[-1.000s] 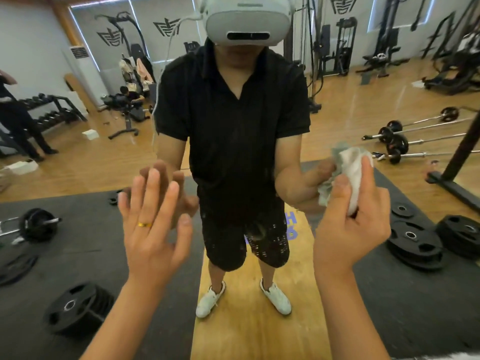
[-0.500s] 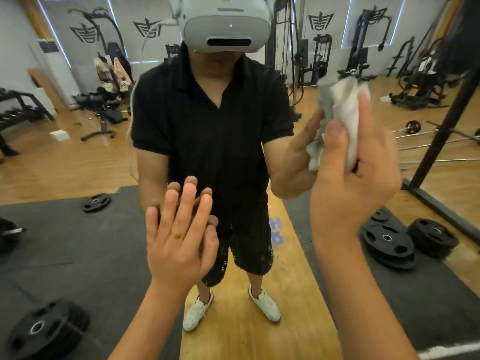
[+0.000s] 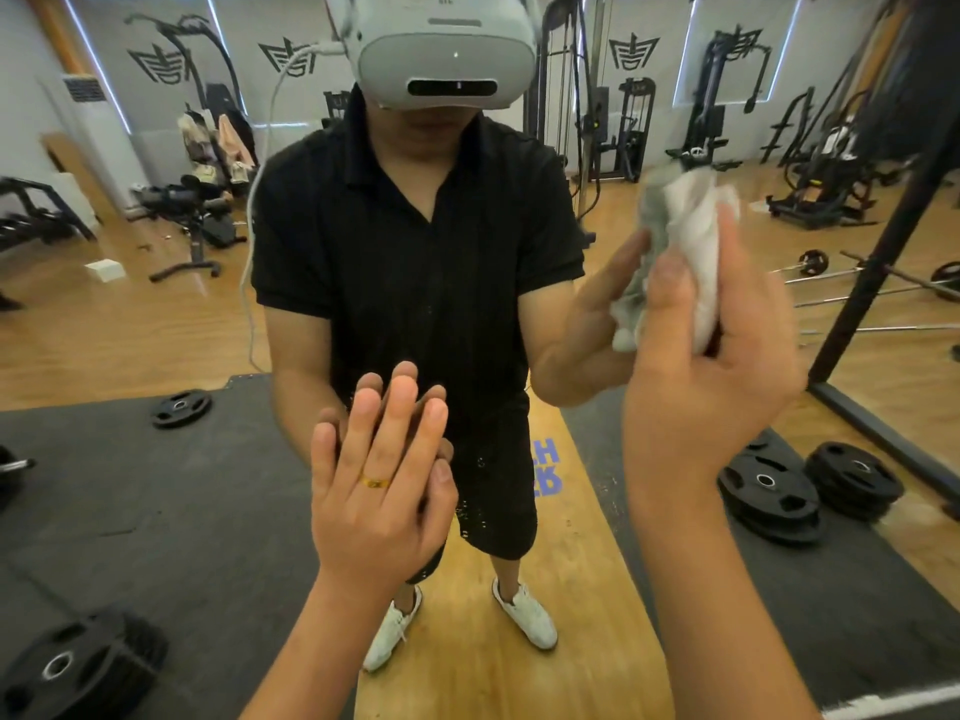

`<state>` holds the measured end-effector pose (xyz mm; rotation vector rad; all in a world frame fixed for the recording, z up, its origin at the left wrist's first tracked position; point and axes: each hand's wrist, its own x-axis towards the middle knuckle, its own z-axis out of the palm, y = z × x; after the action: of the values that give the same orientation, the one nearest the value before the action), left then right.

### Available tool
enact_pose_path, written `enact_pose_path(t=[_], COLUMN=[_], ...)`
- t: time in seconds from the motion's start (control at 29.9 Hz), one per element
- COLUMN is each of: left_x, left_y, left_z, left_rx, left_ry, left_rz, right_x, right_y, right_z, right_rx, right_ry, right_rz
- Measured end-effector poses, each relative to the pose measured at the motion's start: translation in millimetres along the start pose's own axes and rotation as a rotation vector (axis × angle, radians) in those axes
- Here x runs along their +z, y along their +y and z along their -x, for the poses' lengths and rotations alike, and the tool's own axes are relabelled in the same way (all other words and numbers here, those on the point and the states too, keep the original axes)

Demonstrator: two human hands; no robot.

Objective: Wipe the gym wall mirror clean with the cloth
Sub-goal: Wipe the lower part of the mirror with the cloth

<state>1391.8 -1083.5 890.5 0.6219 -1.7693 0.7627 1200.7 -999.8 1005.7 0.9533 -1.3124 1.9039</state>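
- The cloth [image 3: 696, 241], white and bunched, sits high on the right against the mirror [image 3: 156, 324]. Its lower part is hidden behind the right hand [image 3: 711, 387], and its edges are blurred.
- The cloth meets its own reflection, but how much of it lies flat on the glass cannot be told.
- Both forearms are cut off by the bottom edge of the view.
- Blue letters [image 3: 545, 467] on the reflected wooden floor are reversed and partly covered by the reflected shorts. An "H" can be made out, the rest not.
- A small mark on top of the grey headset [image 3: 447, 59] is too small to read.
- 3 winged emblems [image 3: 634, 52] on the far wall carry no readable words.
- The right hand grips the cloth, with the thumb up its left side and a finger curled over its right.
- The left hand [image 3: 379, 491] is raised lower down, well apart from the right. Its palm faces the glass, its 4 fingers are straight and close together, and it holds nothing.
- The left fingertips meet their reflection, and a gold ring [image 3: 375, 481] shows on 1 finger.
- Black weight plates [image 3: 769, 491] lie on the dark mat in the reflection.
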Motion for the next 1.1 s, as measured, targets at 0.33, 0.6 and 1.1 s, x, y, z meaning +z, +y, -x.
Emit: enact_pose_path(t=[0.33,0.6,1.1], left_x=[-1,0,-20], left_y=[-1,2,-2], left_z=[1,0,-5], left_rx=[-0.005,-0.026,-0.020], left_ry=[-0.001,0.007,-0.027], left_rz=[-0.006,0.010,0.236], right_x=[9,-6,13], right_y=[-8,-11,-14], right_z=[0,91,93], right_rx=[-0.084,-0.025,-0.160], right_ry=[-0.013,-0.213,-0.126], right_rz=[0.072,0.048,0.072])
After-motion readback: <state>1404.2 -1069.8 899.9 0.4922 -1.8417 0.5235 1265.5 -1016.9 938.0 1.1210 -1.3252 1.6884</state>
